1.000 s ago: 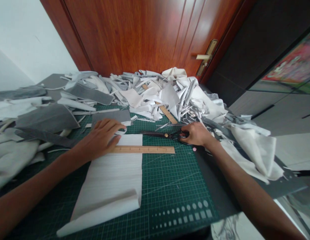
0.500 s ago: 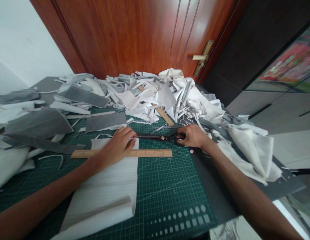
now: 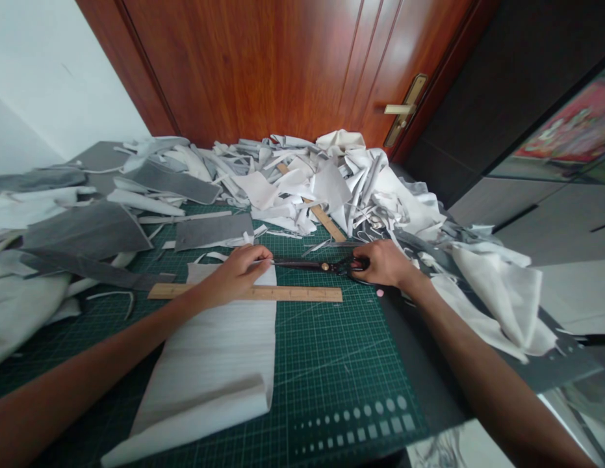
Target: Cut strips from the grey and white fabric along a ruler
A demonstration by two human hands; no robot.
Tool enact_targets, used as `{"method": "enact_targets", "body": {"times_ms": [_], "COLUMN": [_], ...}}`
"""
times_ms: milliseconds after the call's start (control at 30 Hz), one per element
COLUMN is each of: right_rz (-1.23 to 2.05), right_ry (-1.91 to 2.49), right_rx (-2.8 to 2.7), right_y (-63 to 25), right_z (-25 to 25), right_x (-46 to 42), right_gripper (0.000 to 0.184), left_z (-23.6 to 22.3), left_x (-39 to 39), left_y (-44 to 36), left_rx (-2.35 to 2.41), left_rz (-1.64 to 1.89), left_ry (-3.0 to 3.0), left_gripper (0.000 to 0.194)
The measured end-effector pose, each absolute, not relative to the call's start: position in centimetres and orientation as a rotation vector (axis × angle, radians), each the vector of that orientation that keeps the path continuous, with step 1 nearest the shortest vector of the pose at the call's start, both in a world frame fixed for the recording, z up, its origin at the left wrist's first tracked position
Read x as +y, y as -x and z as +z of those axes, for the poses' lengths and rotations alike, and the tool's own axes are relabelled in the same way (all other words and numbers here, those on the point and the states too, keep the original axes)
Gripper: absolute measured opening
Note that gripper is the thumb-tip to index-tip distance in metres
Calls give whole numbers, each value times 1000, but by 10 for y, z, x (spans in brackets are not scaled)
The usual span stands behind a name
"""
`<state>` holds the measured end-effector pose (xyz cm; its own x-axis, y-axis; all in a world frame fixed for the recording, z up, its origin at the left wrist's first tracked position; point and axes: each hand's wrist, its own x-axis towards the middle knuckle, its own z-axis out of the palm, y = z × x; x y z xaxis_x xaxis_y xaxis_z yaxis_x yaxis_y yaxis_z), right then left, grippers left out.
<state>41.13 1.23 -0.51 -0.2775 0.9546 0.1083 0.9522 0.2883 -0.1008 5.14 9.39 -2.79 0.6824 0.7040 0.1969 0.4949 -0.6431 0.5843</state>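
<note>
A white fabric sheet (image 3: pixel 219 351) lies on the green cutting mat (image 3: pixel 331 364), its near end rolled. A wooden ruler (image 3: pixel 292 294) lies across the sheet's far end. My left hand (image 3: pixel 234 273) rests on the sheet's far right corner, over the ruler, with its fingers closed on the cloth edge. My right hand (image 3: pixel 383 262) grips the handles of black scissors (image 3: pixel 314 264), whose blades point left and reach the fingertips of my left hand at the sheet's edge.
A heap of white and grey fabric scraps (image 3: pixel 307 182) fills the far side of the table, with a second wooden ruler (image 3: pixel 321 218) in it. Grey pieces (image 3: pixel 88 227) lie at the left. A wooden door (image 3: pixel 283 65) stands behind. White cloth (image 3: pixel 497 292) drapes at the right.
My left hand has slid right along the sheet's far edge to its corner. The scissors moved left until the blade tips met that corner. The ruler now sticks out on the left.
</note>
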Motion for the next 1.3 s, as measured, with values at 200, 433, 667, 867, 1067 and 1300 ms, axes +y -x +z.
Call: {"method": "enact_targets", "body": {"times_ms": [200, 433, 667, 867, 1067, 1300], "right_rz": [-59, -255, -320, -350, -338, -393], "right_ry": [1736, 1658, 1649, 1657, 1648, 1592], "right_rx": [-2416, -2418, -2369, -2350, -2340, -2285], "right_y": [-409, -406, -397, -393, -393, -391], "right_z": [-4, -9, -14, -15, -15, -19], "right_x": [13, 15, 15, 15, 15, 16], "right_gripper": [16, 14, 14, 14, 14, 12], "left_z": [-25, -26, -22, -18, -15, -14], "left_x": [94, 97, 98, 98, 99, 100], "left_y": [-51, -45, -40, -38, -37, -36], "left_rx": [917, 903, 827, 798, 783, 764], "left_rz": [559, 474, 435, 407, 376, 307], "left_ry": [-2367, -2352, -2310, -2274, -2273, -2225], "left_gripper": [43, 56, 53, 52, 56, 64]}}
